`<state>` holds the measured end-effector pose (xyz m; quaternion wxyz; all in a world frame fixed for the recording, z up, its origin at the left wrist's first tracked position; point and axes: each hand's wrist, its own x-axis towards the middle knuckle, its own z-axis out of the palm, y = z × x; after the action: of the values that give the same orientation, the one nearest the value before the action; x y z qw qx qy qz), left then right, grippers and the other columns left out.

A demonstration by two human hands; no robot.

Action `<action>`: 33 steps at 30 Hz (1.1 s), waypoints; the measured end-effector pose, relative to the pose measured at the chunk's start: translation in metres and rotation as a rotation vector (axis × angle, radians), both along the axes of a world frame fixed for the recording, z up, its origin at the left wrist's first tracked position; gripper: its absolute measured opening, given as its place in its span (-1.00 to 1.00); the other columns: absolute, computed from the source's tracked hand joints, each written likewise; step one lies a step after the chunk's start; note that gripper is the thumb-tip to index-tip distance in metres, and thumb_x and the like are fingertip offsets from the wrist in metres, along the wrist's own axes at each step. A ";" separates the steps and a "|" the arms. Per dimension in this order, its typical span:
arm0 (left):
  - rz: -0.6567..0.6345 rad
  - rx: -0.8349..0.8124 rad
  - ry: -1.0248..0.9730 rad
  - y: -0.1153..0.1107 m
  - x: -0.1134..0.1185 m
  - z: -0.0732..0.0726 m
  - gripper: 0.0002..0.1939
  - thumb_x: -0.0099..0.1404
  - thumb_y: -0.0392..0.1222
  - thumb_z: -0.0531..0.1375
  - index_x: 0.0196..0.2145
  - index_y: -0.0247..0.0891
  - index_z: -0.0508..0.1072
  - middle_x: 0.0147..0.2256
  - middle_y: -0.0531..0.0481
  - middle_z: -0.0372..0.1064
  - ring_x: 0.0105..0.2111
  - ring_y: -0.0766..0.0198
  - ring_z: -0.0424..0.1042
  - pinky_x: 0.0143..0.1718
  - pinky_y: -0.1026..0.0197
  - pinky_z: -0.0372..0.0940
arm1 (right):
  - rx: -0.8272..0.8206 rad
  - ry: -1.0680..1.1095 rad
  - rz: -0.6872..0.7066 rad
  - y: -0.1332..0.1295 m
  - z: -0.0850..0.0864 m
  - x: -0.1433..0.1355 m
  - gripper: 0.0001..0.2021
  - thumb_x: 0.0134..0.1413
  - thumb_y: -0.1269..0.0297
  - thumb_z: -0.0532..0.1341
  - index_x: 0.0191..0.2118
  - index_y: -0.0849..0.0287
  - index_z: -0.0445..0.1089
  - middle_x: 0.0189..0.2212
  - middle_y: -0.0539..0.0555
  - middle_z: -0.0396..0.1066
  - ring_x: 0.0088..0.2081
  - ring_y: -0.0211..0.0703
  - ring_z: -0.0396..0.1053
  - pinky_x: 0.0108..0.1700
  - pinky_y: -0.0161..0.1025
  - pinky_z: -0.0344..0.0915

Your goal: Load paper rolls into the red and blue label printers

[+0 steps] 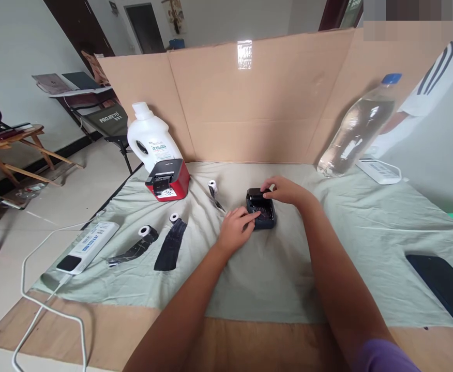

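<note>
A small black label printer (pixel 267 221) with its lid (pixel 256 194) raised sits on the grey-green cloth. My right hand (pixel 284 190) has its thumb and fingers closed on the lid from the right. My left hand (pixel 237 227) steadies the printer's left side, its index finger reaching over the open paper bay. Left of my left hand stands a small white-cored roll with a dark tail (pixel 212 187). Farther left, two more rolls, one (pixel 175 219) and another (pixel 146 232), trail unrolled black strips. What lies deep inside the bay is too small to make out.
A red and black printer (pixel 170 178) stands before a white detergent jug (pixel 152 137). Cardboard (pixel 257 108) walls the back. A large water bottle (pixel 360 129) leans at right, near a white device (pixel 379 171). A cabled white power bank (pixel 89 248) lies left, a dark phone (pixel 446 284) right.
</note>
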<state>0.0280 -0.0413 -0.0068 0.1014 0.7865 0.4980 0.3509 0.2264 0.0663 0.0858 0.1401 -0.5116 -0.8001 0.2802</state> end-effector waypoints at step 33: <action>-0.136 -0.156 -0.043 0.072 0.172 0.039 0.12 0.09 -0.06 0.43 0.43 -0.33 -0.07 0.35 -0.38 0.13 0.31 -0.16 0.20 0.28 -0.09 0.18 | 0.127 0.488 -0.763 -0.031 -0.019 0.135 -0.34 0.36 -0.16 -0.16 -0.22 0.21 0.56 -0.16 0.27 0.58 -0.04 0.07 0.47 0.07 -0.11 0.29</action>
<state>0.2004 0.0311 0.0321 0.1964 0.8006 0.4668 0.3201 0.3614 0.0352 0.0673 0.4487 -0.6791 -0.5136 0.2713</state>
